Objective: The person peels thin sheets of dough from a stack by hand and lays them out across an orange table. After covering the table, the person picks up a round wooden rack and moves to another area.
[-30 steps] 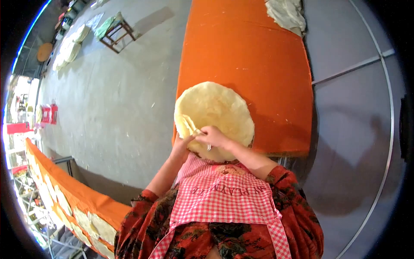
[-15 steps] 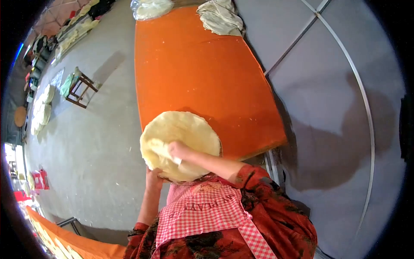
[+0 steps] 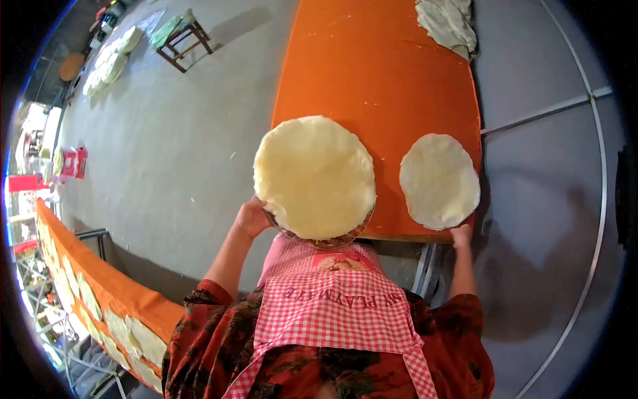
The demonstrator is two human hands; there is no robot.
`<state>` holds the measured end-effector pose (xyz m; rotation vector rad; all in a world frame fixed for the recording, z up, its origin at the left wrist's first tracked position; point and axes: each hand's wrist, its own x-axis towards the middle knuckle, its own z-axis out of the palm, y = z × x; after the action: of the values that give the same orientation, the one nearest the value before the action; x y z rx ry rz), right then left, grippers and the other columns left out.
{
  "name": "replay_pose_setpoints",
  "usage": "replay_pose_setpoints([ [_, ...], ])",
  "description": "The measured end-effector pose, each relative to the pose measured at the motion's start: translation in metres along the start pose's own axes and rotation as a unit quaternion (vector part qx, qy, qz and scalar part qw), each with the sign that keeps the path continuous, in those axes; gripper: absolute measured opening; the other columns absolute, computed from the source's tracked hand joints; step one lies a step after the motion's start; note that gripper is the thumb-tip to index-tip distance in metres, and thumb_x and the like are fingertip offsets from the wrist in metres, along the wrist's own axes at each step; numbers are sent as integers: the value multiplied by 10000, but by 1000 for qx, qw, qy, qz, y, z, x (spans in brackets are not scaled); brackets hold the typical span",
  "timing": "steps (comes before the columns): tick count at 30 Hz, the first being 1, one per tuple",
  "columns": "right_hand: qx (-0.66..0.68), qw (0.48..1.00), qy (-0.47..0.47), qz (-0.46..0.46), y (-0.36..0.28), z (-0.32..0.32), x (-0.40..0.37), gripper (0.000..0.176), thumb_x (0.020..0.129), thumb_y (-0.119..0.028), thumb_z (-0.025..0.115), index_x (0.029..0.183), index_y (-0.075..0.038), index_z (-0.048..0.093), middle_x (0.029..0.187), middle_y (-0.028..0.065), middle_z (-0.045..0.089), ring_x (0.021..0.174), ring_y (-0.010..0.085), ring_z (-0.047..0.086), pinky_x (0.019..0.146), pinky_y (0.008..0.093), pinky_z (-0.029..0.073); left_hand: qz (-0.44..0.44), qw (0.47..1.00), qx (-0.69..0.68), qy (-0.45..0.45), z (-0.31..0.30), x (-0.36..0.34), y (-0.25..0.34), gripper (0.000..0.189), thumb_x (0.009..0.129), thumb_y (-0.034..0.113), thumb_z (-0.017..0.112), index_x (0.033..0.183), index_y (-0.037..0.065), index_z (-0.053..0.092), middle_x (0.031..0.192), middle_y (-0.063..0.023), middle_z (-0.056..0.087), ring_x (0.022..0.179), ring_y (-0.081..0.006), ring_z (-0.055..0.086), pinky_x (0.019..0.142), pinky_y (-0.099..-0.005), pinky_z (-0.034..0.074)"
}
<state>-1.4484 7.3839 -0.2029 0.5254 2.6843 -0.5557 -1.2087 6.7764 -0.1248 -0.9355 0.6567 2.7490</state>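
Note:
My left hand (image 3: 252, 217) grips the left rim of a round woven-looking tray (image 3: 324, 243) in front of my apron. On that tray lies a pale yellow stack of thin round dough sheets (image 3: 316, 176), which hides most of it. Off to the right, my right hand (image 3: 461, 234) holds one thin round dough sheet (image 3: 440, 179) by its near edge. That sheet is spread flat at the right edge of the orange table (image 3: 339, 73); the fingers are mostly hidden beneath it.
A crumpled whitish cloth (image 3: 448, 25) lies at the table's far right. Beyond the floor on the left stands a small wooden stool (image 3: 183, 41). At lower left, several pale sheets lie on a second orange surface (image 3: 143, 299). A grey wall (image 3: 538, 159) borders the table's right side.
My right hand has left the tray and moved right with a single sheet, now spread over the table's edge. My left hand still holds the tray. The view has shifted left.

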Motion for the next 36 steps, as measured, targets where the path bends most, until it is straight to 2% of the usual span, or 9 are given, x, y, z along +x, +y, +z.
replay_pose_setpoints([
  [3,121,945,59,-299,-117,61,-86,243,799,-120,621,990,28,592,869,112,618,795,236,589,747,363,479,32,998,50,-26,-2,-1,-2,707,731,10,500,1393,118,280,1288,-154,470,1084,-366,543,831,-573,484],
  [5,285,895,-123,-321,-224,97,-161,202,805,-115,646,952,12,591,815,49,604,723,140,547,667,275,456,37,997,72,-19,0,-6,-7,753,704,-33,495,1401,146,274,1295,-151,461,1089,-364,540,829,-567,490],
  [6,233,881,-246,-331,-259,112,-196,227,816,-194,643,939,-7,604,789,111,623,736,207,592,700,329,480,41,996,76,-16,4,-8,-7,767,691,-52,492,1401,143,273,1295,-154,458,1091,-363,539,830,-561,494],
  [7,235,824,-273,-437,-292,128,-222,224,795,-212,660,903,-22,613,773,128,616,714,219,598,668,336,481,46,996,80,-15,12,-11,-4,782,679,-71,488,1400,140,273,1296,-157,454,1092,-362,538,831,-555,497],
  [10,156,809,-253,-507,-357,121,-280,231,770,-237,676,830,-20,625,774,117,625,694,254,591,654,347,471,77,995,52,-21,22,-14,-7,774,675,-71,476,1395,131,273,1276,-159,464,1080,-363,543,794,-559,516],
  [17,227,801,-456,-313,-360,143,-244,150,781,-142,660,779,7,635,657,72,624,601,120,571,588,273,466,83,996,-12,-12,18,-15,-1,711,715,-19,523,1374,95,283,1253,-153,476,1096,-331,537,795,-542,524],
  [27,209,813,-366,-401,-356,160,-250,206,811,-199,656,813,-5,587,721,106,629,650,182,603,613,308,476,125,986,44,97,15,7,-12,765,730,-76,537,1410,122,248,1248,-119,470,1119,-281,511,908,-390,476],
  [31,104,817,-342,-453,-368,134,-278,253,767,-224,706,850,-19,582,779,122,634,700,206,606,660,308,478,119,989,43,78,24,-2,-8,668,764,-56,524,1364,102,277,1223,-132,483,1088,-297,534,854,-450,502],
  [36,180,770,-467,-396,-362,147,-246,364,707,-294,741,879,-9,591,798,135,639,721,250,617,679,341,485,102,991,33,78,36,-8,-2,747,765,-101,520,1417,127,235,1269,-133,461,1127,-290,512,884,-415,493],
])
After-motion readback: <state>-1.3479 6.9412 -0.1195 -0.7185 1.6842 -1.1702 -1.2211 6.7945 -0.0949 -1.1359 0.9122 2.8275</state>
